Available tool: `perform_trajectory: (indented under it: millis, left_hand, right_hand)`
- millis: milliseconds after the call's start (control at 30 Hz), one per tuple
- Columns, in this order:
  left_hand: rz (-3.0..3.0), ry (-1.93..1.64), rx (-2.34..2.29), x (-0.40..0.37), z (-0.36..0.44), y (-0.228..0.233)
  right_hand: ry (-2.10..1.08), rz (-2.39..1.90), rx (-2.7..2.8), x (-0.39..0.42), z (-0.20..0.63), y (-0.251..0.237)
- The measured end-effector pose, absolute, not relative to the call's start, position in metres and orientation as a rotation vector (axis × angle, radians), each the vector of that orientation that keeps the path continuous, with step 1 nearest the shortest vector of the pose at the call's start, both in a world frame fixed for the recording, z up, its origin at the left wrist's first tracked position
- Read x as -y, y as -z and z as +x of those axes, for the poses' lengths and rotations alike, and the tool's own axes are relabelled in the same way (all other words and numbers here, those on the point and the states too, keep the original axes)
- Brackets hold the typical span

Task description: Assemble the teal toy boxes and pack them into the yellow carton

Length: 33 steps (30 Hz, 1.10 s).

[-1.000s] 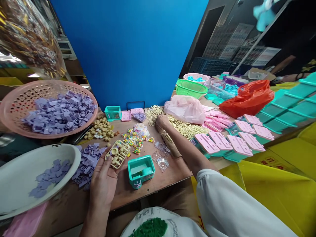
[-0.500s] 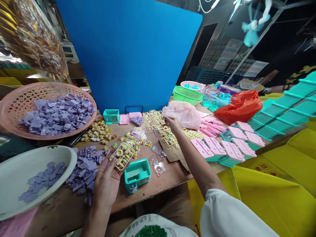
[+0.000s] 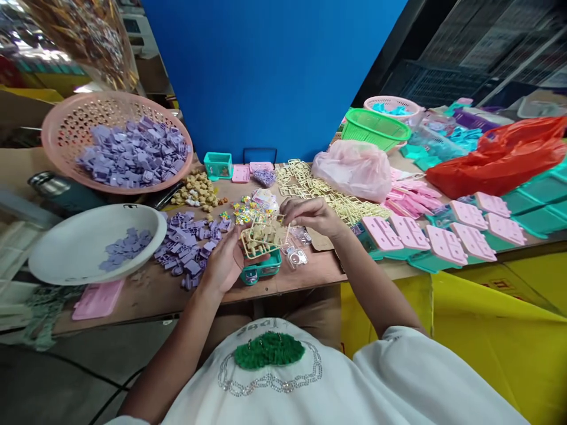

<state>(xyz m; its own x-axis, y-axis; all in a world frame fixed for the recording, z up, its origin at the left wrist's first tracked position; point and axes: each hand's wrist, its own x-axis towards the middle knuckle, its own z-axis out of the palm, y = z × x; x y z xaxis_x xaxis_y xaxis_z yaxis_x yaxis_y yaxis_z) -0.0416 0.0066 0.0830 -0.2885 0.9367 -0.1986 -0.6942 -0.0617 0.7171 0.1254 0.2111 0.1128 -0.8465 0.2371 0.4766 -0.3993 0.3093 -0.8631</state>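
My left hand holds a cream plastic parts frame above a small teal box at the table's near edge. My right hand has its fingers closed on the right side of the same frame, possibly with a second frame against it. Loose purple plastic pieces lie just left of my left hand. Small clear blister shells rest beside the teal box. More cream frames are spread behind my right hand.
A pink basket of purple pieces and a white bowl stand on the left. Pink-lidded teal boxes line the right, with a pink bag, a red bag and a green basket behind. A blue board backs the table.
My right hand came back from the pile of cream frames to the frame in my left hand. My left hand lifted that frame over the teal box. The camera tilted down.
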Motion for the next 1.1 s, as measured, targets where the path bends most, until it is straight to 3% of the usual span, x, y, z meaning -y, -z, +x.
perform_trajectory:
  millis: [267, 500, 733, 1100]
  left_hand:
    - [0.68, -1.678, -1.089, -0.005, -0.043, -0.086]
    - [1.228, -1.699, -1.518, -0.002, -0.059, -0.069]
    - [1.532, -1.509, -1.694, 0.018, -0.068, -0.051]
    - [1.576, -1.365, -1.708, 0.028, -0.068, -0.026]
  right_hand:
    - [-1.398, -0.014, 2.234, -0.191, 0.115, -0.116]
    - [-0.777, -0.091, 2.441, -0.162, 0.108, -0.102]
    - [-0.6, -0.123, 2.507, -0.143, 0.12, -0.059]
    - [-0.3, -0.231, 2.658, -0.12, 0.136, -0.046]
